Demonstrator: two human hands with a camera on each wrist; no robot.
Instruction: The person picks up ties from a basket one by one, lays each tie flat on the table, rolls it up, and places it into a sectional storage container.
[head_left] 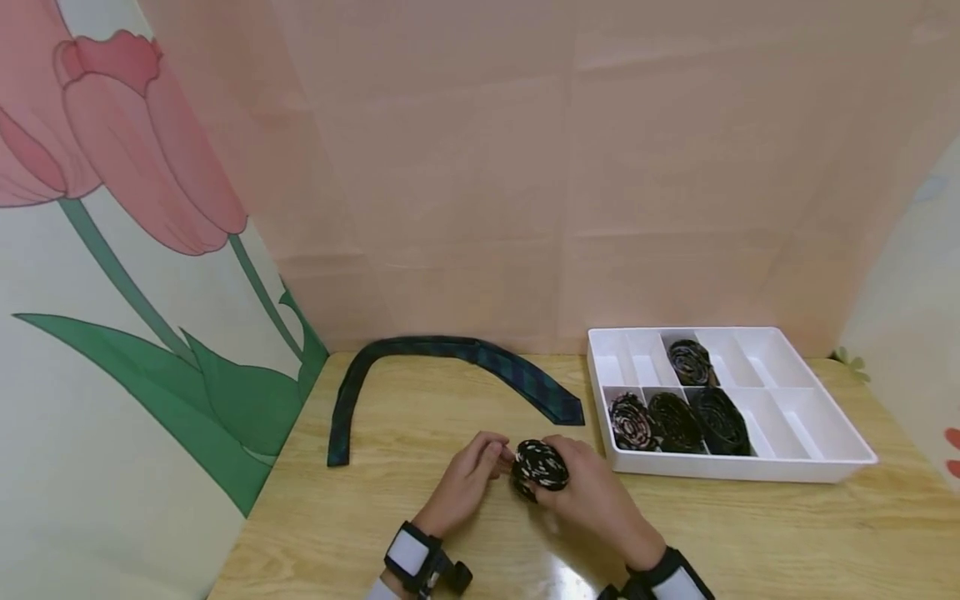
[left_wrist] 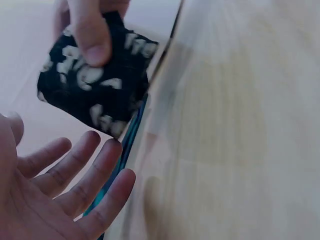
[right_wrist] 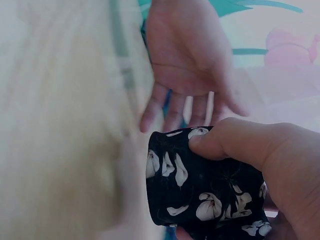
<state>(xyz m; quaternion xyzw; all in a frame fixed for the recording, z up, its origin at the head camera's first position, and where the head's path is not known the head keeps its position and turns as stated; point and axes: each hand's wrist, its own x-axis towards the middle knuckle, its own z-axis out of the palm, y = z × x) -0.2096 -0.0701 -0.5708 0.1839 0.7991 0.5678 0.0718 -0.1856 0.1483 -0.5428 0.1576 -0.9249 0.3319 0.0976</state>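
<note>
We see the right hand gripping a rolled tie, black with a white floral print, just above the wooden table near its front edge. In the right wrist view the thumb curls over the top of the roll and the other fingers wrap it from below, so this hand is closed firmly around the tie. The left hand sits just beside the roll on its left; in the left wrist view its fingers are straight and spread, palm open, holding nothing, with the fingertips near the roll but apart from it.

Behind the hands a dark green plaid tie lies unrolled on the table in a long arch, its pointed end near the white tray. The tray stands to the right, well apart from the hands, and we count 4 rolled ties in its compartments: 1 in the back row and 3 side by side in the front row. A tulip-printed backdrop rises at the left
</note>
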